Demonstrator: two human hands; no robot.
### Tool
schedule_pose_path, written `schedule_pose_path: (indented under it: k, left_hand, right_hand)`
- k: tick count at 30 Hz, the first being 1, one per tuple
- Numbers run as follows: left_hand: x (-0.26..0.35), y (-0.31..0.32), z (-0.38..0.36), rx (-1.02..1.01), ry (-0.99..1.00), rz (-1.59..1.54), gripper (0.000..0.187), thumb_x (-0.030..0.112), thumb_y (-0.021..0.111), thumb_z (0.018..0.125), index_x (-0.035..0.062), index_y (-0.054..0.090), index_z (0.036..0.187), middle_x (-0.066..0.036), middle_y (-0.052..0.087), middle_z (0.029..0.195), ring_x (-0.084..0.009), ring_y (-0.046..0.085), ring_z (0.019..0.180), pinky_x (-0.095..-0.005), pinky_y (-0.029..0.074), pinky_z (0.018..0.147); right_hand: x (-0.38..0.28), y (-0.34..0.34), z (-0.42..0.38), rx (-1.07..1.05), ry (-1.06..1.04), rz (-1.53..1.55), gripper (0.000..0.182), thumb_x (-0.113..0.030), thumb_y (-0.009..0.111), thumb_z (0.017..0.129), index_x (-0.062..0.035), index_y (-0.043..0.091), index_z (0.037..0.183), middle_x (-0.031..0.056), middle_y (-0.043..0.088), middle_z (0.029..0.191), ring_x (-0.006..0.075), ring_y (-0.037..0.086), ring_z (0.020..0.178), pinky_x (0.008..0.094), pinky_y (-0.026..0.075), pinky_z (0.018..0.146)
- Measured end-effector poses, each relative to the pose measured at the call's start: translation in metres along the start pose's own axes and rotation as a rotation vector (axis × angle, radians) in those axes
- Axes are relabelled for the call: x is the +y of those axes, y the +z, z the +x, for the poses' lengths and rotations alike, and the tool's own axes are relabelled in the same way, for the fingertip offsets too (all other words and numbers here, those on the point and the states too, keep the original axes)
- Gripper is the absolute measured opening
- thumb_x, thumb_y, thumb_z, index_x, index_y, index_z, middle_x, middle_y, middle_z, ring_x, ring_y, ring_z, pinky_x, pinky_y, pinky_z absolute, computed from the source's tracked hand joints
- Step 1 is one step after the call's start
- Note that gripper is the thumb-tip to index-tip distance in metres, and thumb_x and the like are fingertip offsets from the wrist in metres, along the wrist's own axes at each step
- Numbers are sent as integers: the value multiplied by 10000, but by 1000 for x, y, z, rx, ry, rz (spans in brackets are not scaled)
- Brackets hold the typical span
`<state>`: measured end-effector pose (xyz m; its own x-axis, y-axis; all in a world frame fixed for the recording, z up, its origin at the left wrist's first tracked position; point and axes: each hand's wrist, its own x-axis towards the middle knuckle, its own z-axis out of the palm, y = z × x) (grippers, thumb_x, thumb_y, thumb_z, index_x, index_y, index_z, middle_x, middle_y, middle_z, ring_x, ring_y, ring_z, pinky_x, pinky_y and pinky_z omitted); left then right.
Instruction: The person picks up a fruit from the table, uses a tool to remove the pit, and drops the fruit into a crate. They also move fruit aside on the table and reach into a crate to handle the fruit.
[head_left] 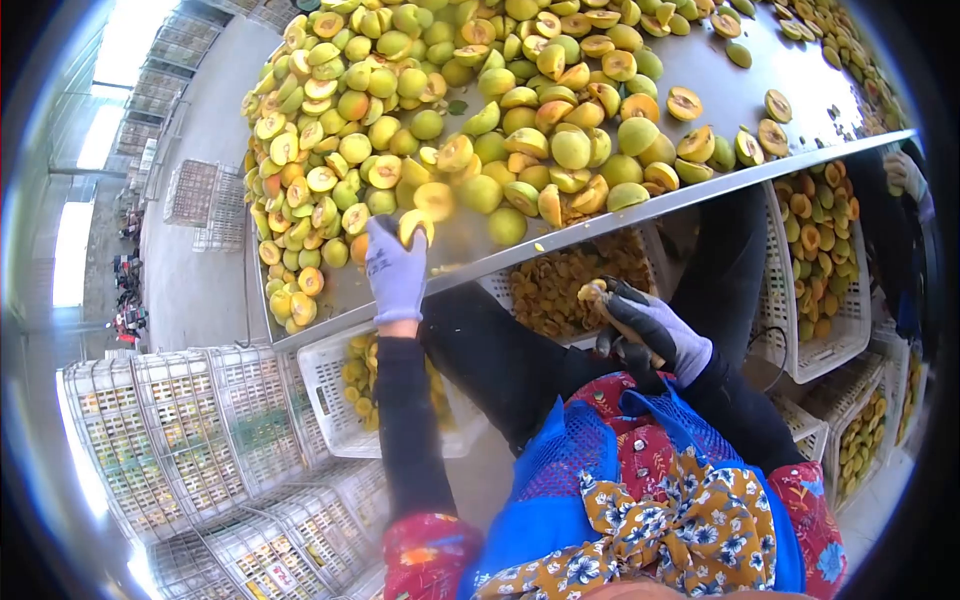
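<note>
A: What is nearest the camera?

B: A blue mesh apron (590, 470) over floral clothing; just above it the right hand (655, 330), in a grey and black glove, has its fingers closed around a small dark tool, gripping a yellowish piece of fruit (593, 293) at its tip.

A: And the left hand?

B: The left hand (397, 272), in a grey glove, reaches up onto the edge of a metal table (720, 95); its fingers pinch 1 yellow fruit half (416, 226), held just above the tabletop.

A: What lies under the table?

B: A white crate (325, 385) of halved fruit sits beside the left forearm; another crate of brownish pits (560, 285) sits behind the right hand; a third crate of orange halves (815, 240) stands to the right.

A: And farther off?

B: A big heap of green and yellow fruit (480, 100), whole and halved, covers the table; stacked empty crates (160, 440) stand at the lower left.
</note>
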<state>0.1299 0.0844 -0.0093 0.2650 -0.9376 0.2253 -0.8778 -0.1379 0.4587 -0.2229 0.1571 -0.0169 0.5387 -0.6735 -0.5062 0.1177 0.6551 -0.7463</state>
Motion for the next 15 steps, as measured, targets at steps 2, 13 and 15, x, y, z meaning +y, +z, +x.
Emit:
schedule_pose_path:
  k: [2, 13, 15]
  left_hand:
    - [19, -1, -24, -99, -336, -795, 411, 201, 669, 905, 49, 489, 1242, -119, 630, 948, -200, 648, 731, -309, 538, 564]
    - [109, 26, -116, -533, -631, -1642, 400, 435, 395, 1053, 68, 499, 1172, -148, 611, 1120, -303, 659, 1004, -427, 582, 863]
    - [97, 50, -131, -427, -422, -1349, 421, 422, 403, 1055, 46, 471, 1232, -138, 596, 1090, -236, 643, 981, -379, 568, 841]
  right_hand:
    - [-2, -10, 2, -1, -216, -307, 446, -428, 573, 964, -56, 588, 1210, 104, 624, 1096, 132, 605, 878, 312, 493, 755]
    - [-7, 15, -20, 104, -277, -613, 247, -241, 559, 986, -45, 510, 1127, 195, 632, 793, 307, 653, 702, 414, 505, 646]
    - [-6, 28, -26, 212, -445, -967, 243, -224, 567, 968, -9, 491, 1050, 219, 614, 713, 387, 643, 683, 479, 490, 602]
